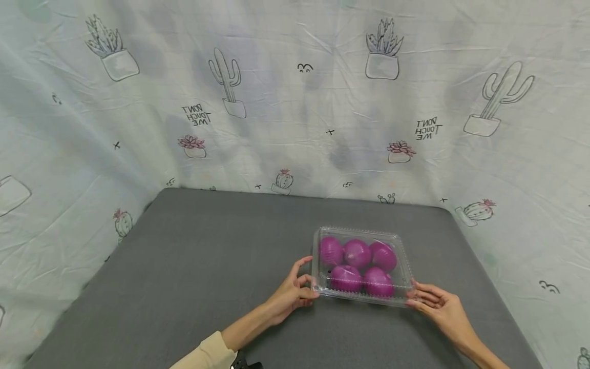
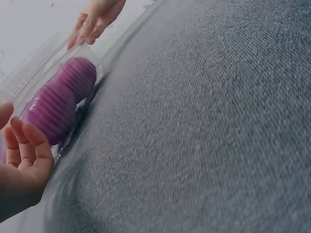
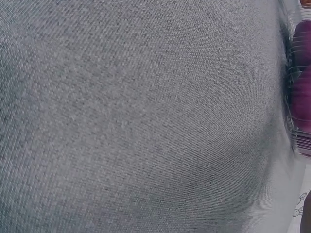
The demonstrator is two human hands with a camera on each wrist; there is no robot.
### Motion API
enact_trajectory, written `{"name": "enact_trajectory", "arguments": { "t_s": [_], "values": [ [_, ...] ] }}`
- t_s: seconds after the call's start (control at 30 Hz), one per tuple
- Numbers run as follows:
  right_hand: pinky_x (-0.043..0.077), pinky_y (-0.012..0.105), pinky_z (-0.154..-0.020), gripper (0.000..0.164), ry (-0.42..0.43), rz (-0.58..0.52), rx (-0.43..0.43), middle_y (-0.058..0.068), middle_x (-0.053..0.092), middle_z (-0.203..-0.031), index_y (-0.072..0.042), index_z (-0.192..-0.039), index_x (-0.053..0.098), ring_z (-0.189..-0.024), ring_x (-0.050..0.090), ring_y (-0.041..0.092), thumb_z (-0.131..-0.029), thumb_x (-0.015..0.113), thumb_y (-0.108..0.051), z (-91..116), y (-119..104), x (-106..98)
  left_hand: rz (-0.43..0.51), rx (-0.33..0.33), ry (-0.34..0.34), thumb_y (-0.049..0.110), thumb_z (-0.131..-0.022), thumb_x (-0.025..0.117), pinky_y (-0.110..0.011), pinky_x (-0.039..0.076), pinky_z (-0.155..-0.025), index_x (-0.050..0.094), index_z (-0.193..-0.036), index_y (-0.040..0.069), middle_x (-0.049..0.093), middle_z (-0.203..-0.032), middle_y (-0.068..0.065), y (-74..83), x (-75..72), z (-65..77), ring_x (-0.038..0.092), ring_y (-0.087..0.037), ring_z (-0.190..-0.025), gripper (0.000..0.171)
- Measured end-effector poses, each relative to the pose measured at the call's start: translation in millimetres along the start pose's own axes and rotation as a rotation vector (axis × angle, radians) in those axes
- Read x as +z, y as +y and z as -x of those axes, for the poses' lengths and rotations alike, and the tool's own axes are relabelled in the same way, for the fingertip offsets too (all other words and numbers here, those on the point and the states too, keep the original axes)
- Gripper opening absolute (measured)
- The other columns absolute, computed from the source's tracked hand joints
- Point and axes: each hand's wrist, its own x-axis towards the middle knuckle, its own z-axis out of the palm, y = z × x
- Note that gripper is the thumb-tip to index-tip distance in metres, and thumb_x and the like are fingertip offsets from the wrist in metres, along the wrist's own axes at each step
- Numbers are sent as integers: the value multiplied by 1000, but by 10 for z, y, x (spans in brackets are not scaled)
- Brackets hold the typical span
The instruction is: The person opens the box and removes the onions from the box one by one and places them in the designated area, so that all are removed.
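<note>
A clear plastic clamshell container (image 1: 403, 256) with a ridged rim lies on the grey surface, right of the middle in the head view. Through its lid several smooth, round purple things (image 1: 357, 253) show in two rows; their kind cannot be told. My left hand (image 1: 290, 294) holds the container's left side near the front corner, fingers bent. At the front right corner, my right hand (image 1: 435, 305) pinches the rim between thumb and fingers. The left wrist view shows both the left hand (image 2: 26, 160) and the right hand (image 2: 99, 19) at opposite ends of the container.
The grey cloth-covered table (image 1: 207, 246) spreads out around the container, widest to the left. A pale curtain (image 1: 286, 102) printed with cacti and potted plants encloses it at the back and both sides.
</note>
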Motion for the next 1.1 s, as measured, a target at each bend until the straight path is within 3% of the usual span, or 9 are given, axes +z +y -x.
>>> {"name": "enact_trajectory", "arguments": {
  "t_s": [0.1, 0.27, 0.47, 0.7, 0.97, 1.1],
  "values": [
    [55, 32, -71, 30, 7, -5, 8, 20, 70, -97, 18, -113, 57, -89, 70, 12, -84, 63, 15, 1, -6, 10, 12, 22, 17, -2, -86, 64, -24, 48, -64, 25, -148, 22, 51, -97, 0, 1, 14, 8, 52, -8, -68, 78],
    [55, 32, -71, 32, 27, 14, 29, 16, 71, -98, 18, -114, 56, -88, 70, 12, -83, 64, 14, -14, -22, 30, -48, 76, 56, 0, -84, 66, -25, 48, -65, 31, -146, 16, 49, -99, -2, 4, 24, 31, 52, -8, -66, 72],
    [55, 31, -72, 34, 37, 4, 29, 13, 72, -98, 16, -116, 57, -88, 70, 12, -83, 64, 13, -5, -35, 50, -67, 79, 106, 1, -84, 66, -23, 46, -64, 32, -144, 10, 53, -97, 0, -3, 51, 61, 53, -8, -68, 70],
    [55, 31, -73, 36, 22, -88, -14, 12, 72, -97, 6, -118, 62, -88, 70, 14, -84, 60, 17, 8, -51, 68, -208, 140, 181, 0, -82, 66, -20, 42, -58, 37, -148, 11, 51, -95, -1, 13, 115, 54, 46, -6, -62, 72],
    [54, 35, -74, 36, 17, -127, -9, 15, 72, -98, 7, -119, 61, -89, 70, 15, -85, 59, 18, 10, -59, 94, -68, 104, 238, -4, -81, 66, -18, 37, -54, 46, -140, 3, 53, -88, 2, 32, 121, 31, 41, -5, -60, 63],
    [54, 36, -74, 36, 13, -141, -5, 16, 71, -97, 7, -119, 61, -89, 70, 16, -85, 59, 18, 3, -52, 106, -47, 79, 245, -4, -81, 67, -19, 37, -55, 48, -134, 2, 54, -88, 1, 37, 110, 36, 45, -6, -63, 56]
  ]
}}
